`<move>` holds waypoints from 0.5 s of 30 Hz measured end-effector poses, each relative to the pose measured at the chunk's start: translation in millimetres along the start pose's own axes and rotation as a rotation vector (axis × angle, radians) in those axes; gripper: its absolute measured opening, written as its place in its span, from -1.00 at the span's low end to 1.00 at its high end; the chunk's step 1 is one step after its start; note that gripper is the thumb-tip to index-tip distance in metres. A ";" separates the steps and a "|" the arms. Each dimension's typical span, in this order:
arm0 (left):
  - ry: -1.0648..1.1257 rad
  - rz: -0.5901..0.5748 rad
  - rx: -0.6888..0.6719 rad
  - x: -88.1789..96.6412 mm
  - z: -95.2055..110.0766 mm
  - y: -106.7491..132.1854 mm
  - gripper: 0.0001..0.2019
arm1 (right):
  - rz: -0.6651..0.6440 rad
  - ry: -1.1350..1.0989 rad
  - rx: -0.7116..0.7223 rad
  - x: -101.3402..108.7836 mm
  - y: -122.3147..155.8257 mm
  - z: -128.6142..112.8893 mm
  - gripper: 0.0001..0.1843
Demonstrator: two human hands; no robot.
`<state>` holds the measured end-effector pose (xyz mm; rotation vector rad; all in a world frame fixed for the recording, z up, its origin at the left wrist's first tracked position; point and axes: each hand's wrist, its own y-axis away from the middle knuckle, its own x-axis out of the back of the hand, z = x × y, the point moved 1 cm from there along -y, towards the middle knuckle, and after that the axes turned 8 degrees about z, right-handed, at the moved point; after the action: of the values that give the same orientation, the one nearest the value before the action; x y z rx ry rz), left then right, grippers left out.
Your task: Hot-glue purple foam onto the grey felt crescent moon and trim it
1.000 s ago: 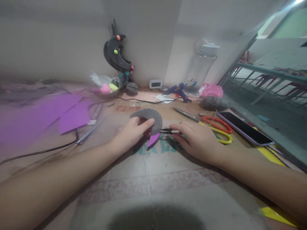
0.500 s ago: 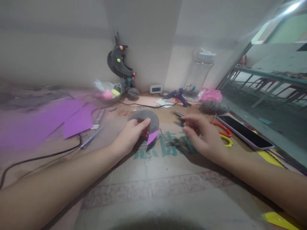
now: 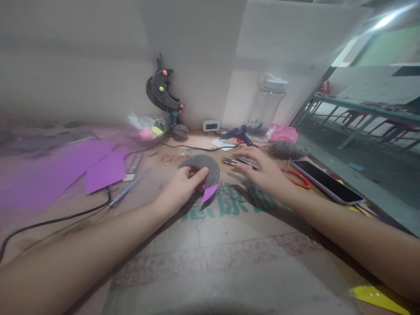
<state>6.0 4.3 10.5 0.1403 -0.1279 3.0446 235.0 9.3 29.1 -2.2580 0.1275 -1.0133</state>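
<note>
My left hand (image 3: 188, 181) pinches a crescent (image 3: 210, 165) wrapped in grey yarn between thumb and fingers. A bare purple tip (image 3: 209, 192) sticks out at its lower end. From near that tip a loose yarn tail (image 3: 229, 194) trails to the right over the table. My right hand (image 3: 262, 168) is at the right, thumb and fingers apart around a small metal tool (image 3: 246, 162) with two slim points, like snips or tweezers. Its points face left, towards the crescent. Whether the fingers touch the tool is hard to see.
Behind are a blue glue gun (image 3: 241, 133), a small digital clock (image 3: 211, 126), a clear bottle (image 3: 267, 105) and a dark crescent ornament (image 3: 162, 89). Purple sheets (image 3: 106, 168) and a pen (image 3: 123, 192) lie left. Right are a yarn bundle (image 3: 287, 149), orange handle (image 3: 300, 177) and phone (image 3: 328, 181).
My right hand has shifted left and its fingers have spread around the metal tool, whose points now lie nearer the crescent. My left hand keeps its hold; the view has tilted slightly.
</note>
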 end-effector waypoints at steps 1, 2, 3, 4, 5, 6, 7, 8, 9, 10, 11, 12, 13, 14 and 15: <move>-0.015 -0.002 -0.013 0.0 0.6 -0.1 -0.65 | -0.042 -0.036 -0.025 -1.1 1.1 -8.7 -0.77; -0.025 -0.004 -0.025 0.0 1.1 -0.2 -0.65 | -0.108 -0.066 -0.042 -2.9 2.9 -17.1 -0.78; -0.029 -0.006 -0.037 -0.1 1.7 -0.1 -0.66 | -0.163 -0.084 -0.053 -5.1 5.1 -24.5 -0.79; -0.029 -0.009 -0.049 -0.3 2.3 0.1 -0.67 | -0.207 -0.110 -0.056 -7.6 7.5 -30.4 -0.80; -0.029 -0.011 -0.058 -0.5 2.7 0.4 -0.68 | -0.246 -0.142 -0.060 -10.4 10.0 -34.6 -0.81; -0.028 -0.012 -0.065 -0.7 3.0 0.8 -0.69 | -0.274 -0.186 -0.073 -13.3 12.3 -37.2 -0.82; -0.028 -0.014 -0.074 -0.8 3.0 1.2 -0.70 | -0.297 -0.240 -0.097 -16.2 14.4 -38.5 -0.83; -0.028 -0.016 -0.083 -1.0 2.6 1.6 -0.71 | -0.315 -0.299 -0.130 -18.8 16.3 -39.0 -0.84; -0.031 -0.020 -0.094 -1.1 2.0 1.8 -0.73 | -0.327 -0.354 -0.173 -21.0 17.9 -38.9 -0.84; -0.034 -0.021 -0.108 -1.2 1.1 2.0 -0.73 | -0.335 -0.404 -0.217 -22.9 19.2 -38.8 -0.85; -0.037 -0.021 -0.124 -1.4 0.1 2.1 -0.74 | -0.340 -0.446 -0.257 -24.3 20.3 -39.0 -0.85; -0.039 -0.021 -0.140 -1.6 -0.8 2.3 -0.74 | -0.344 -0.485 -0.290 -25.3 21.1 -39.4 -0.86; -0.040 -0.021 -0.153 -1.9 -1.5 2.6 -0.74 | -0.353 -0.519 -0.317 -26.1 21.9 -40.3 -0.86; -0.037 -0.021 -0.165 -2.3 -1.8 3.1 -0.74 | -0.362 -0.547 -0.336 -26.6 22.6 -41.3 -0.87; -0.033 -0.021 -0.175 -2.8 -1.6 3.9 -0.74 | -0.368 -0.566 -0.350 -26.9 23.2 -42.3 -0.88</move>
<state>8.3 0.4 8.3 0.1777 -0.3913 2.9925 190.7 -21.9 18.8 -2.8719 -0.3952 -0.5063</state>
